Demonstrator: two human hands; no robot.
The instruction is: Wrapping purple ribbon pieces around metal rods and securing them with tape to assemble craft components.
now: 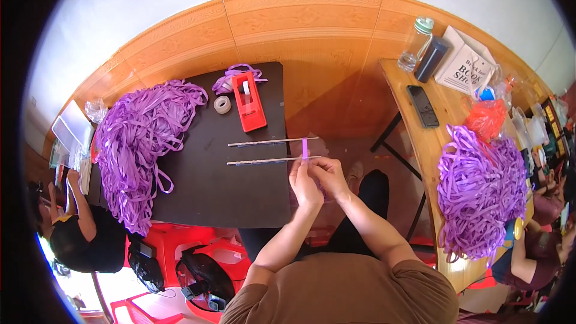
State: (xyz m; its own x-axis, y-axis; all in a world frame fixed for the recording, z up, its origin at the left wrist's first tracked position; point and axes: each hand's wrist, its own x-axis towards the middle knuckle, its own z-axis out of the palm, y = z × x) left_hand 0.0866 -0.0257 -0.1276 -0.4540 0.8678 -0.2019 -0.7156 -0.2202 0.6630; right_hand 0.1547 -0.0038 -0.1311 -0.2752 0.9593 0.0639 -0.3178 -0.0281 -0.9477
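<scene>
A short purple ribbon strip [305,147] is pinched upright between both hands just off the right edge of the black table [234,192]. Left hand [305,185] and right hand [327,175] are held together, fingertips closed on the strip's lower end; the upper end stands free above them. Two long thin rods [270,150] are laid parallel near the table's right edge, tips overhanging it, the strip standing across the lower one. A red tape dispenser [248,101] and a clear tape roll [222,104] are placed near the far edge. A large purple ribbon pile [141,141] is spread over the left edge. A second ribbon heap [480,189] is seen on the wooden table [429,144] at right, well apart.
</scene>
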